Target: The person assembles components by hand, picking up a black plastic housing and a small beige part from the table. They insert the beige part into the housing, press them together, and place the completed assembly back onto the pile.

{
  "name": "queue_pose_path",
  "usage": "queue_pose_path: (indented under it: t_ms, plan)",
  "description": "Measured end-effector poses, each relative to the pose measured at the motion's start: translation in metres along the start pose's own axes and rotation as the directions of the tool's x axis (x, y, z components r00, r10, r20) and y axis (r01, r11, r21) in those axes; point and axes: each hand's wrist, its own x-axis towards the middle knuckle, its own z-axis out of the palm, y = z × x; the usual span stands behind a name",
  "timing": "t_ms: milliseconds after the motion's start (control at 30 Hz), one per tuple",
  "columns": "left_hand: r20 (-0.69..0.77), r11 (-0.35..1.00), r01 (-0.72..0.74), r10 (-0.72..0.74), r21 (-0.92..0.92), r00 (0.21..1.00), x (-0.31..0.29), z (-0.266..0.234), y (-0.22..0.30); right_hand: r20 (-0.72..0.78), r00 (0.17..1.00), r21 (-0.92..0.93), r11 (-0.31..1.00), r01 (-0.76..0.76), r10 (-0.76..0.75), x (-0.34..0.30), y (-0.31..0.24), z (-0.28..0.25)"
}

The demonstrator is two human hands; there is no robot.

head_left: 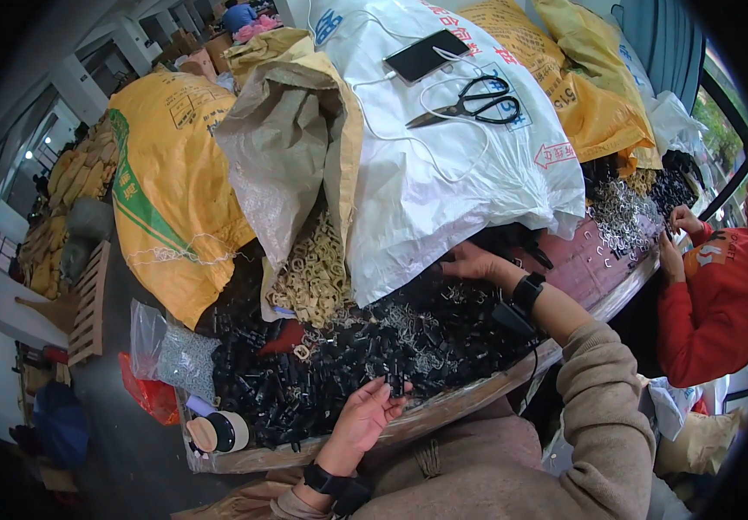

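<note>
Fingers (377, 387) of left hand (367, 416), lower centre, pinch black part (396, 386); right hand (473, 263), centre, fingertips hidden, can't tell; slack pinch could lose part among black pieces (283, 381).

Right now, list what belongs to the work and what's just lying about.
Likely in the work:
small black parts at the left hand;
silver pieces near the right hand.

Apparently lying about:
phone;
scissors, both on the white sack.
</note>
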Motion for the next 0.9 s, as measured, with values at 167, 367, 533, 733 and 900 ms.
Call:
queue_pose_path:
  t_ms: [167,367,533,733,900]
  plan:
    - [0.027,1.0,-0.007,0.007,0.011,1.0,0.004,0.004,0.004,0.067,0.997,-0.441,0.896,0.055,-0.028,0.012,0.008,-0.001]
    - [0.022,0.999,-0.009,0.009,0.03,1.0,0.004,0.009,0.007,0.238,0.97,-0.529,0.845,0.082,0.054,-0.005,-0.023,0.011]
    - [0.022,0.999,-0.002,0.001,0.04,1.0,0.005,0.01,0.006,0.089,0.996,-0.386,0.922,0.03,0.005,-0.033,-0.028,-0.006]
    - [0.005,0.999,-0.002,0.002,0.038,1.0,0.008,0.013,0.004,-0.092,0.995,-0.472,0.881,-0.023,-0.023,-0.063,-0.017,-0.034]
    - [0.004,0.999,0.013,-0.014,0.042,1.0,0.008,0.015,0.003,-0.099,0.991,-0.365,0.93,0.043,-0.085,-0.085,-0.018,-0.02]
